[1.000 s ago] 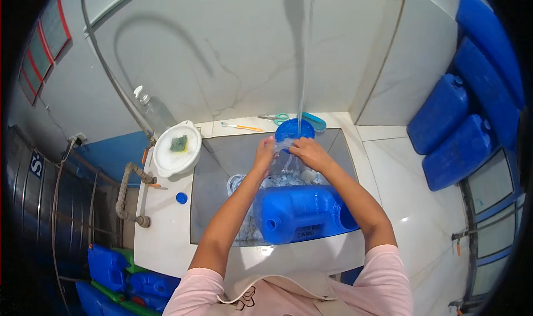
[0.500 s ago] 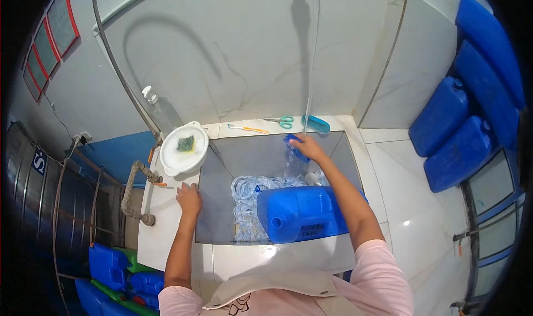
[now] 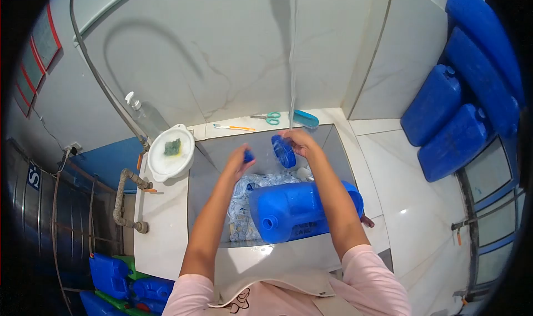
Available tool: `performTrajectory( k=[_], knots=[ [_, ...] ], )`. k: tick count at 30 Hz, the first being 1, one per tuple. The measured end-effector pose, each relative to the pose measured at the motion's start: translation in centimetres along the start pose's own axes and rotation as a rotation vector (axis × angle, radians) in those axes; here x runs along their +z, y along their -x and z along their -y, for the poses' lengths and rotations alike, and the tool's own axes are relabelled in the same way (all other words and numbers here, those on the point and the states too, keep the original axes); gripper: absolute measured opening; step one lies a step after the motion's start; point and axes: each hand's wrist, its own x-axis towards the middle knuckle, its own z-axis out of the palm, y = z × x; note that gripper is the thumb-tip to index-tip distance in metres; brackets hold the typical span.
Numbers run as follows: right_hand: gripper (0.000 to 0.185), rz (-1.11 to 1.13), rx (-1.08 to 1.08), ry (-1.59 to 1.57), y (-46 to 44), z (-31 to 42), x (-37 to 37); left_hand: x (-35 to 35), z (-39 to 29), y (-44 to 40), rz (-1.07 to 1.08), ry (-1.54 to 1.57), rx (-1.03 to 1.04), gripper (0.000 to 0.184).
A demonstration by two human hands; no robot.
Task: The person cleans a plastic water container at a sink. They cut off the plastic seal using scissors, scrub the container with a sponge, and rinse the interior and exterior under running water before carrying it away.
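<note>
My left hand (image 3: 240, 162) is closed on a small blue cap (image 3: 248, 156) above the sink. Beside it, to the right, my right hand (image 3: 300, 142) grips a larger round blue lid (image 3: 283, 152) by its upper edge, near the stream of falling water (image 3: 293, 83). Below both hands, a blue jug (image 3: 288, 210) lies on its side in the sink, its small round mouth facing me on the left. White and pale blue tangled strips (image 3: 240, 205) lie in the sink to the left of the jug and behind it.
On the left counter stand a white bowl (image 3: 186, 166) with a green sponge (image 3: 173, 147) and a pump bottle (image 3: 145, 115). A toothbrush (image 3: 236, 128), scissors (image 3: 272, 118) and a teal brush (image 3: 305, 119) lie on the back ledge. Blue containers (image 3: 452, 144) stand at right.
My left hand has left the counter and come over the sink with the small blue cap, which lay on the counter earlier. My right hand has turned the round lid beside the water.
</note>
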Motion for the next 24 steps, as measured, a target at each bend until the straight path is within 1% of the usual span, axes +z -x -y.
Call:
performTrajectory(
  k=[1, 2, 4, 5, 7, 9, 10, 11, 14, 15, 17, 18, 20, 21, 23, 24],
  knots=[
    [0.025, -0.048, -0.045, 0.047, 0.0, -0.2, -0.5, 2.9, 0.4, -1.1, 0.017, -0.048, 0.013, 0.011],
    [0.025, -0.058, -0.043, 0.045, -0.2, -0.7, -1.3, 5.6, 1.1, -2.2, 0.034, -0.096, 0.025, 0.011],
    [0.021, -0.252, -0.222, -0.161, -0.6, -2.5, -2.6, 9.4, 2.7, -5.2, 0.159, -0.249, -0.008, 0.009],
    [0.021, -0.259, -0.217, -0.167, -0.1, -3.0, -2.8, 11.3, 3.2, -5.9, 0.150, -0.284, -0.017, 0.009],
    [0.014, -0.573, -0.221, -0.369, 0.8, -3.9, -3.0, 13.6, 4.0, -7.0, 0.150, -0.324, -0.032, 0.009],
    [0.010, -0.570, -0.194, -0.361, 1.2, -4.9, -3.2, 15.2, 4.7, -8.1, -0.068, -0.324, -0.004, 0.013],
    [0.007, -0.554, -0.164, -0.349, 1.0, -5.4, -3.5, 15.4, 4.9, -9.1, -0.069, -0.323, -0.013, 0.017],
    [0.007, -0.562, -0.163, -0.353, 0.6, -5.8, -3.7, 15.4, 5.2, -10.0, -0.064, -0.327, -0.017, 0.017],
    [0.005, -0.597, -0.157, -0.134, -0.1, -7.0, -3.3, 15.3, 4.3, -9.1, -0.065, -0.422, -0.058, 0.017],
    [0.005, -0.599, -0.153, -0.138, -0.5, -7.5, -3.3, 15.1, 3.8, -8.6, -0.026, -0.437, -0.048, 0.016],
    [0.004, -0.506, -0.187, -0.132, -1.1, -8.4, -3.3, 15.1, 3.1, -7.6, 0.010, -0.445, -0.039, 0.016],
    [0.004, -0.502, -0.187, -0.128, -1.1, -8.3, -3.2, 15.1, 3.1, -7.7, 0.018, -0.386, -0.001, 0.015],
    [0.008, -0.449, -0.125, 0.034, -1.1, -8.4, -2.9, 14.9, 2.9, -7.9, 0.021, -0.323, 0.038, 0.014],
    [0.008, -0.444, -0.124, 0.039, -1.7, -8.8, -2.9, 14.8, 2.6, -8.0, 0.046, -0.328, 0.034, 0.014],
    [0.014, -0.473, -0.207, 0.176, -3.4, -10.3, -2.9, 14.7, 2.1, -8.0, 0.065, -0.329, 0.029, 0.014],
    [0.014, -0.467, -0.207, 0.182, -3.2, -10.0, -2.5, 14.8, 1.6, -8.0, 0.106, -0.383, -0.007, 0.018]
  ],
)
